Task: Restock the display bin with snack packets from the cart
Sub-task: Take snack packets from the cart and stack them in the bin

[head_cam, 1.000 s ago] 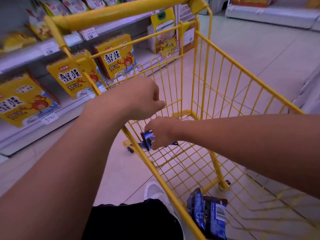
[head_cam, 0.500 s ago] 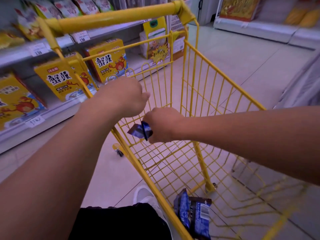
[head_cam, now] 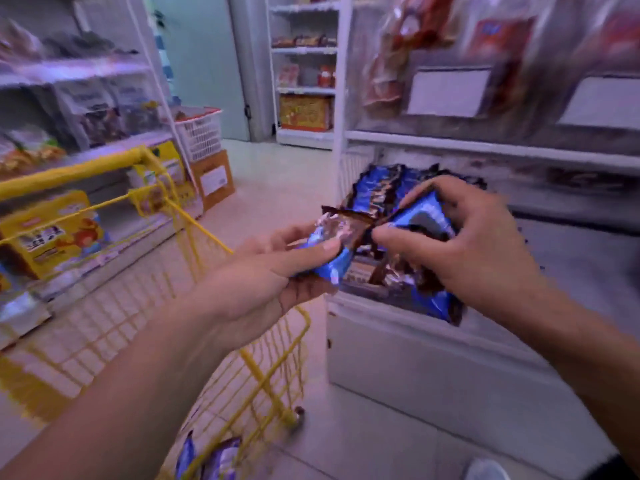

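While both hands hang in front of the bin (head_cam: 433,344), each one holds a blue packet. The left hand (head_cam: 266,289) lies palm up, its thumb pressed down on a packet (head_cam: 334,244) that rests across the curled fingers; the packet's brown and silvery end sticks up past the fingertips. The right hand (head_cam: 474,244) grips a second packet (head_cam: 420,221) from above, thumb on the near side and fingers curled over the far edge. The two packets touch at their inner ends, between the hands.

Both are held just above the near part of the bin, a white box low on the right-hand shelf unit. More blue packets (head_cam: 381,188) stand in a row in it behind the hands, and others lie below the right hand, one blue corner (head_cam: 440,303) poking over the front rim.

To the left stands the yellow wire cart (head_cam: 263,375), its handle (head_cam: 69,171) at the far left. Two more blue packets (head_cam: 214,459) lie in its bottom at the lower edge of the view. Beyond the cart, shelves carry yellow boxes (head_cam: 52,233), and a white basket (head_cam: 199,131) sits on a carton (head_cam: 213,178) on the floor. The picture is blurred, so print on the packets cannot be read.
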Tool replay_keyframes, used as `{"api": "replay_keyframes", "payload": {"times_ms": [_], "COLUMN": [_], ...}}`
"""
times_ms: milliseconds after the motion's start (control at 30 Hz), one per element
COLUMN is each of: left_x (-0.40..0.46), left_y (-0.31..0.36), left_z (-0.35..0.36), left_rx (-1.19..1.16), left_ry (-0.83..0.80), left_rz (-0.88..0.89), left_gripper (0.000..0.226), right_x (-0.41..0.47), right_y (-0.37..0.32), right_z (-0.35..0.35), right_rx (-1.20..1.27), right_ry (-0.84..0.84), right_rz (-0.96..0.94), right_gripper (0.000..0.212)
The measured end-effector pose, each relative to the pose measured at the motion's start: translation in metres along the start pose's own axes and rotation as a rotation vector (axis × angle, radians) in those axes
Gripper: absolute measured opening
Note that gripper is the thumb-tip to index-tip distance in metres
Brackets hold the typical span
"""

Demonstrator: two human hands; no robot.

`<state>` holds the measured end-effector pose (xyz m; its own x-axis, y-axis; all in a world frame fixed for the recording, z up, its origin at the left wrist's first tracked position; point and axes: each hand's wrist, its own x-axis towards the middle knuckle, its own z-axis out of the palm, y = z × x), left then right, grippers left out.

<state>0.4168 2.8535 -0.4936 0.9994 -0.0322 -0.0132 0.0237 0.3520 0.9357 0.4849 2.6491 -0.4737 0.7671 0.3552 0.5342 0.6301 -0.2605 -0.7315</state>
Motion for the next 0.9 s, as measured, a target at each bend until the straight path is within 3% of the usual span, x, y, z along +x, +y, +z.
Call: {"api": "replay_keyframes", "payload": {"times_ms": [67, 167, 233, 300, 400, 533, 667, 767, 833, 900], "left_x": [0.016, 0.046, 0.065, 0.08, 0.104, 0.135, 0.165, 0.176, 0.18, 0.181], "left_y": [-0.011, -0.024, -0.034, -0.045, -0.058, -0.067, -0.07, -0.069, -0.068, -0.067], "left_z": [0.032, 0.077, 0.103, 0.124, 0.149, 0.166, 0.168, 0.178, 0.185, 0.19], "left_rx": [0.086, 0.159, 0.141, 0.092, 0.081, 0.203, 0.478, 0.564, 0.517, 0.385], "left_ry": [-0.042, 0.002, 0.041, 0.032, -0.021, -0.007, 0.038, -0.056, -0.105, -0.143], "left_rz": [0.037, 0.025, -0.023, -0.084, -0.144, -0.098, 0.01, 0.015, -0.02, -0.075], "left_gripper": [0.031, 0.026, 0.027, 0.025, 0.022, 0.017, 0.012, 0.015, 0.022, 0.013], "right_x": [-0.009, -0.015, -0.013, -0.011, -0.007, -0.002, -0.007, -0.006, -0.006, -0.006], "right_y": [0.021, 0.047, 0.056, 0.064, 0.076, 0.095, 0.111, 0.12, 0.123, 0.126], "right_z": [-0.03, -0.06, -0.077, -0.094, -0.118, -0.149, -0.177, -0.182, -0.182, -0.182], "right_rx": [0.209, 0.567, 0.776, 0.82, 0.772, 0.487, 0.494, 0.361, 0.292, 0.248], "right_ry": [0.06, -0.016, 0.024, 0.044, 0.06, 0.04, -0.111, -0.116, -0.089, -0.064], "right_rz": [0.302, 0.744, 0.838, 0.835, 0.793, 0.631, 0.44, 0.347, 0.325, 0.334], "right_gripper": [0.04, 0.065, 0.053, 0.037, 0.03, 0.004, 0.044, 0.039, 0.037, 0.039]}}
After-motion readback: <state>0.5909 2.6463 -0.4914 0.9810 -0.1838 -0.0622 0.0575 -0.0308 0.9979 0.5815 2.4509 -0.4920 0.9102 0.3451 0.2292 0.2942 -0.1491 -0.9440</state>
